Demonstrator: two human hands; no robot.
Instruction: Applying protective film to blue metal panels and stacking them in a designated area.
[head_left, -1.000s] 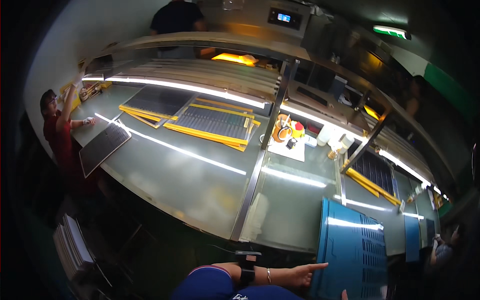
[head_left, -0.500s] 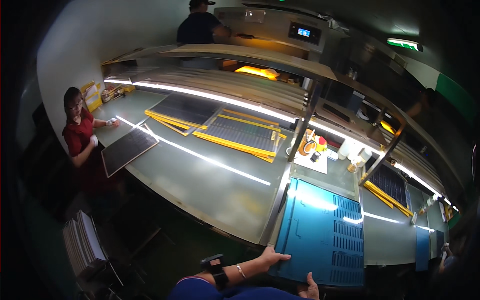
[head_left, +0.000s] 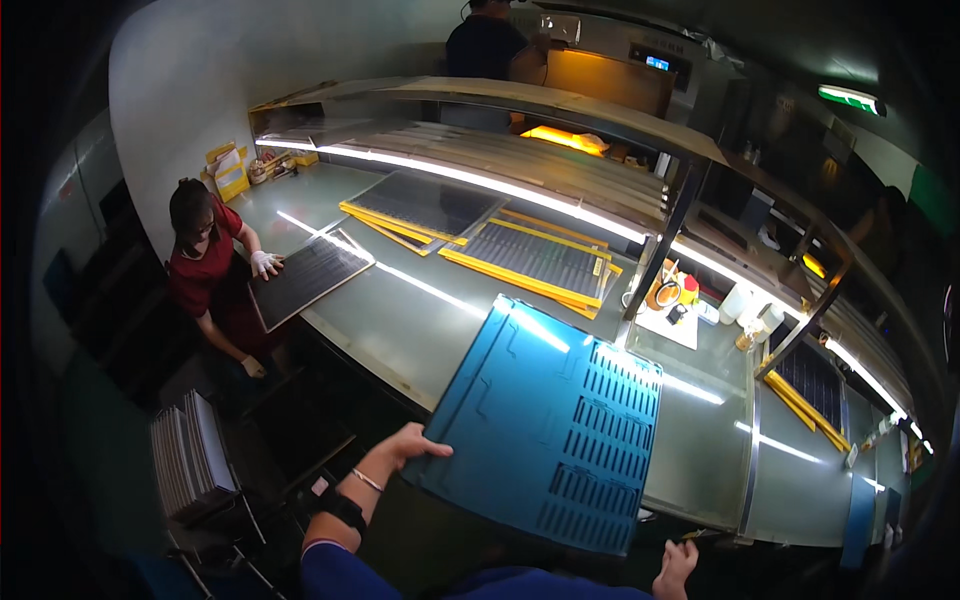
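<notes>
A flat blue panel [head_left: 540,425], with rows of slots along its right side, is tilted over the near edge of the worktable. My left hand [head_left: 408,448] grips its near left edge, thumb on top and the other fingers hidden beneath. Just off the panel's near right corner is my right hand [head_left: 677,566], apart from it, with its fingers loosely bent and nothing visible in them. A bracelet and a black device sit on my left forearm.
Yellow-framed dark panels [head_left: 535,262] lie at the back of the worktable [head_left: 400,325] under a light strip. A person in red [head_left: 205,250] handles a dark panel [head_left: 315,275] at left. Stacked boards [head_left: 190,455] stand below. Jars and tape [head_left: 665,293] sit beside a shelf post.
The blue panel has moved left and turned, held by my left hand. My right hand has come away from its near edge. The person in red has leaned over the dark panel.
</notes>
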